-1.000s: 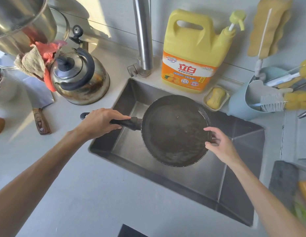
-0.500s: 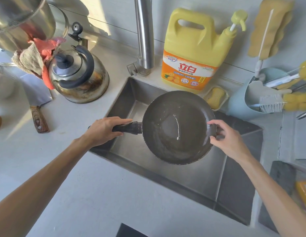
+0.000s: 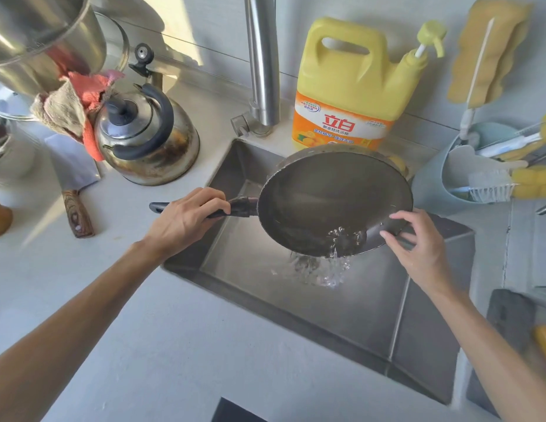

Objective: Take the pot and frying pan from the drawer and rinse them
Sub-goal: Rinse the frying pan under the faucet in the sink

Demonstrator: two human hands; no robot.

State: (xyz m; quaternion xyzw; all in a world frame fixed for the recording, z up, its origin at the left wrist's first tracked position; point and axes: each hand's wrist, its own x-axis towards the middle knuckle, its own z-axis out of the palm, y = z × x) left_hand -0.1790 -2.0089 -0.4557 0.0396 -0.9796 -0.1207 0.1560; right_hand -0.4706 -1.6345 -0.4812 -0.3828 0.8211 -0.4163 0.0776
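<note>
While my left hand point(image 3: 186, 220) is wrapping its curled fingers firmly around the black handle point(image 3: 241, 207), I am holding the frying pan point(image 3: 326, 196) in the air over the sink point(image 3: 342, 315), tilted so that its near edge is dipping lowest. My right hand point(image 3: 418, 248) is gripping the pan's right rim, thumb and fingers pinching it. Water point(image 3: 332, 269) is spilling over the low edge and splashing into the basin. The steel pot point(image 3: 37, 35) is showing at the far left, beyond a kettle point(image 3: 147, 141) on the counter, and a yellow detergent jug point(image 3: 354, 83) is standing behind the pan, beside the faucet point(image 3: 262, 56).
</note>
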